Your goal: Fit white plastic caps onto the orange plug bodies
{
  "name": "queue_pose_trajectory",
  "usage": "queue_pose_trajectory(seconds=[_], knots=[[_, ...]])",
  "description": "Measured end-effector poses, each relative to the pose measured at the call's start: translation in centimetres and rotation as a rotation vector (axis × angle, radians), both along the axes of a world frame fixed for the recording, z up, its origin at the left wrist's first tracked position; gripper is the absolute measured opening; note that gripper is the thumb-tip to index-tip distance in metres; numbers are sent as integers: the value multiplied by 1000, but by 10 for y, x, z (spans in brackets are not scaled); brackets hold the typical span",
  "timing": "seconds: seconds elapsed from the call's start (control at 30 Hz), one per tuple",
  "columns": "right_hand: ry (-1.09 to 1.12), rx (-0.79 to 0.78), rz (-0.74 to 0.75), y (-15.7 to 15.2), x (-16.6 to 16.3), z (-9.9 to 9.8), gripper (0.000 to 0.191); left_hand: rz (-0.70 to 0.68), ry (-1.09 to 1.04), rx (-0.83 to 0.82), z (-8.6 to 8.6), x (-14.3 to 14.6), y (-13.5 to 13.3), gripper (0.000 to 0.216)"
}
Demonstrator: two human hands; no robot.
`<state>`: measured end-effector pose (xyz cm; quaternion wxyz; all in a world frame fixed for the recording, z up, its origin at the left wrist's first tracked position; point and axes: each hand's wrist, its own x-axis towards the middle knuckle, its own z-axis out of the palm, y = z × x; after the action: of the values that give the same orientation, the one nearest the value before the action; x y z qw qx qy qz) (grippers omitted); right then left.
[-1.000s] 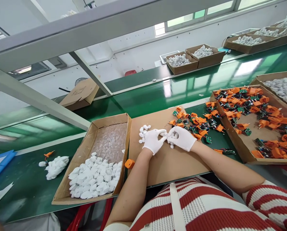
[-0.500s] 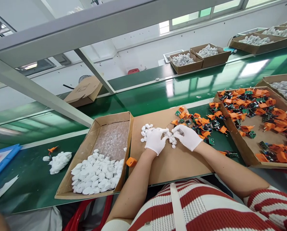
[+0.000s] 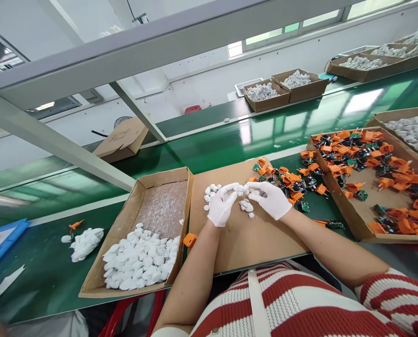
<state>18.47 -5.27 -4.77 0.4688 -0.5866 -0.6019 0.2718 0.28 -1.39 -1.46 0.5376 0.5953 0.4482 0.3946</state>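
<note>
Both my hands wear white gloves and meet above a brown cardboard sheet [image 3: 244, 248]. Small white putty-like lumps [image 3: 242, 189] are pinched between the fingertips of my left hand [image 3: 221, 205] and my right hand [image 3: 270, 200]. Just below them on the cardboard lies a bigger white clump [image 3: 246, 205], with a single small lump [image 3: 251, 215] near it. Several more white lumps [image 3: 207, 197] rest beside my left hand, partly hidden by it. Past my right hand is a loose heap of orange plugs with circuit boards [image 3: 291, 180].
A cardboard box [image 3: 163, 201] of white lumps stands left; an orange plug casing [image 3: 190, 240] sits by its edge. At right is a box [image 3: 363, 215] of orange plugs. A white clump [image 3: 86, 243] and blue tray [image 3: 7, 245] lie far left. A metal post [image 3: 90, 159] slants across.
My hands have lifted slightly away from the cardboard with white lumps between the fingertips. The bigger clump now lies uncovered below them. The view has shifted a little.
</note>
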Motion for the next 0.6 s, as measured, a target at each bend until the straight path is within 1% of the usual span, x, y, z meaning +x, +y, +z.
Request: queue_pose_trajectory(seconds=[0.1, 0.17, 0.2, 0.27, 0.33, 0.37, 0.4, 0.47, 0.53, 0.6], knots=[[73, -60, -13, -3, -2, 4, 33, -149, -66, -46, 1, -2, -2, 43], [100, -82, 22, -4, -2, 4, 31, -201, -67, -61, 0, -2, -2, 47], [104, -72, 36, -4, -2, 5, 28, -200, -64, -69, -1, -1, -1, 47], [78, -3, 48, -3, -1, 5, 19, -174, -97, -102, -4, 0, 1, 46], [9, 75, -15, -1, 1, 5, 11, -137, -207, -167, -7, 2, 3, 47], [-38, 86, -59, 0, 2, 5, 10, -120, -273, -208, -7, 2, 4, 47], [-84, 73, -91, 0, 2, 4, 10, -102, -338, -249, -8, 2, 5, 46], [-172, 5, -104, -1, 3, 3, 13, -91, -438, -309, -7, 0, 5, 40], [-244, -46, -59, -2, 3, 1, 15, -112, -503, -348, -6, -3, 5, 32], [-294, -33, -44, -4, 2, -2, 16, -156, -555, -388, -5, -6, 5, 29]])
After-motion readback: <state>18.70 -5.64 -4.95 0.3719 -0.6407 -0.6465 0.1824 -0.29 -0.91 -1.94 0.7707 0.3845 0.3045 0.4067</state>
